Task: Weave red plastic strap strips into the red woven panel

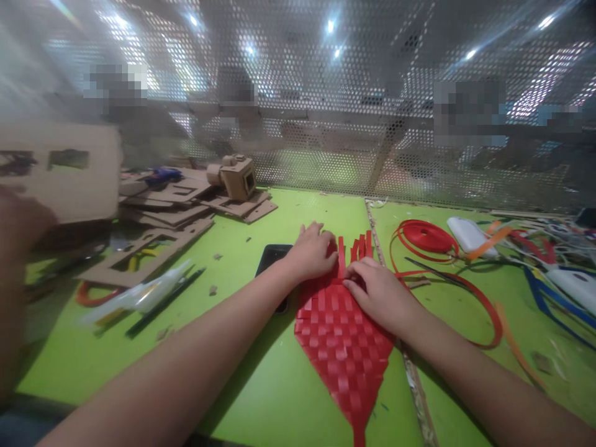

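A red piece woven from flat strips (342,338) lies on the green table, narrowing to a point towards me. Loose strip ends (361,246) stick out at its far edge. My left hand (316,251) rests on its upper left corner, with curled fingers around the strips there; the fingertips are partly hidden. On the upper right, my right hand (379,292) bends its thumb and index finger together at a strip in a pinch. A dark phone (274,253) lies partly under my left forearm.
A coil of red strip (426,236) lies right of the table seam, near a white device (470,236) and tangled cables. Cardboard pieces (181,214) and a cardboard box model (239,178) are at left, where another person's hand (23,217) shows. A perforated screen (321,149) bounds the back.
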`<state>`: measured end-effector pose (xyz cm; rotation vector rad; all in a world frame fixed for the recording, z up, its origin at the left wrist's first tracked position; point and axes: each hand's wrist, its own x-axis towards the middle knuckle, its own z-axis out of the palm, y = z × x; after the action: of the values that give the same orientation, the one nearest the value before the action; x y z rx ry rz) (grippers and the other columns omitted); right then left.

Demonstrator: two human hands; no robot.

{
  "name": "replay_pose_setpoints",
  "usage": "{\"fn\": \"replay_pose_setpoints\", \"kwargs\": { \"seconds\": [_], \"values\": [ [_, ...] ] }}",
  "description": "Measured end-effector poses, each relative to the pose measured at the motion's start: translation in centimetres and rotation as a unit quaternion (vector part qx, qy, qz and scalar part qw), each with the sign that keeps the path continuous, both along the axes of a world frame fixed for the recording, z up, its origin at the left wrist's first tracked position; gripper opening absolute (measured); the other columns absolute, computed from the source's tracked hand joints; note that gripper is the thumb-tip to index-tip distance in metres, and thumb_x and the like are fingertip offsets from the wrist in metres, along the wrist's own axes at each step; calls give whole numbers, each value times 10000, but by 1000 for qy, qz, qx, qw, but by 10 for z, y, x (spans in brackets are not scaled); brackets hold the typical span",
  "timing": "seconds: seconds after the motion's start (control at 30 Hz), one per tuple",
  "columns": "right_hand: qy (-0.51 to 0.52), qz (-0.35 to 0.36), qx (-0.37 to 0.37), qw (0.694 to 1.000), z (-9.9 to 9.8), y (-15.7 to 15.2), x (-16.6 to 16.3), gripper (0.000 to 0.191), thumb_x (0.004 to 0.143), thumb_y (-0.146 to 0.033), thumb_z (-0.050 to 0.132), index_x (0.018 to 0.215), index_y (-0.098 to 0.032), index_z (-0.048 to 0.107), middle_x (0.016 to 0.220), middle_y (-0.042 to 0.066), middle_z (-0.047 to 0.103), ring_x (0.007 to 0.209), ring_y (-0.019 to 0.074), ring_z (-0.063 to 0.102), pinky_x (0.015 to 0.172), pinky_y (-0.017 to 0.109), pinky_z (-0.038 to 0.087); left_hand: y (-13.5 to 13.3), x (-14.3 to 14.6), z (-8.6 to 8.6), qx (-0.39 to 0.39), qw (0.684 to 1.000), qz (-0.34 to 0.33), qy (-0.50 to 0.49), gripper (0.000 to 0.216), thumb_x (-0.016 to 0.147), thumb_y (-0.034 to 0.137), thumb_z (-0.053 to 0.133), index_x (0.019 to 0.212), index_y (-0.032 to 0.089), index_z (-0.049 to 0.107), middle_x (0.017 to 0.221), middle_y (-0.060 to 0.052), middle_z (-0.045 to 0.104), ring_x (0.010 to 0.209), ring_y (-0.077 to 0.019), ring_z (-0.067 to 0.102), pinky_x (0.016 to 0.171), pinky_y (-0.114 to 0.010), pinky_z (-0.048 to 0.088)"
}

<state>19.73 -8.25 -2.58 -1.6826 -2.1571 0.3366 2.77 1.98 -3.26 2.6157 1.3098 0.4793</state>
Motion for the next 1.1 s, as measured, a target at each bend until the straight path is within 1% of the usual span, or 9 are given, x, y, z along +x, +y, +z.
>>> {"fn": "replay_pose_setpoints", "kwargs": {
  "seconds": [0.17,0.3,0.4,0.53,0.63,0.77,0.9,0.97,1.1],
  "values": [
    [2,12,14,1000,-3,3,3,79,966,-169,589,920,-190,649,934,52,638,879,205,626,819,341,462,-8,4,7,82,994,36,69,394,953,404,484,1095,112,706,1541,-219,468,1516,-389,299,1261,-572,135],
    [-3,12,16,1000,-5,6,6,77,966,-181,592,925,-186,657,943,60,647,887,212,628,824,347,462,-10,7,10,31,999,37,17,301,892,341,556,977,119,741,1481,-218,530,1494,-385,338,1266,-554,137],
    [-3,8,19,1000,-6,9,8,77,964,-181,592,927,-187,659,950,65,654,896,217,627,824,347,459,-7,11,10,-24,998,41,-29,211,842,315,600,860,164,746,1192,-184,691,1418,-364,442,1225,-553,263],
    [-5,9,27,1000,-7,9,8,76,964,-180,589,924,-191,652,945,66,659,893,218,622,816,342,455,1,17,4,-71,995,59,-47,188,818,299,619,699,190,715,884,-114,706,1208,-329,600,1087,-500,443],
    [-5,7,24,1000,-6,8,7,83,972,-181,571,927,-192,639,947,67,658,879,214,621,797,336,450,3,17,2,-86,992,65,-71,189,836,288,625,701,183,706,922,-107,710,1208,-315,602,1068,-474,455],
    [-8,3,16,1000,-7,7,7,79,980,-182,555,924,-198,608,953,68,657,870,211,616,780,328,442,-5,10,7,-93,988,57,-110,239,884,338,622,693,208,683,944,-104,724,1396,-320,479,1112,-441,434],
    [-22,-3,16,1000,-9,8,7,78,989,-199,545,916,-198,572,940,73,648,875,221,604,778,331,437,-19,-7,17,-71,984,76,-145,209,890,366,622,809,185,691,1362,-175,588,1468,-364,394,1135,-478,429],
    [-22,-4,17,1000,-9,8,7,78,991,-200,541,915,-200,557,938,75,647,869,221,601,775,331,436,-23,-17,23,-32,987,56,-150,194,881,355,627,812,183,680,1336,-184,589,1492,-379,347,1146,-517,419],
    [-16,-9,12,1000,-8,8,6,89,992,-187,523,907,-210,532,934,75,644,859,221,600,762,327,434,-27,-31,41,-15,988,-26,-148,185,866,352,648,826,184,713,1301,-167,609,1424,-333,456,1115,-446,471]
  ]
}}
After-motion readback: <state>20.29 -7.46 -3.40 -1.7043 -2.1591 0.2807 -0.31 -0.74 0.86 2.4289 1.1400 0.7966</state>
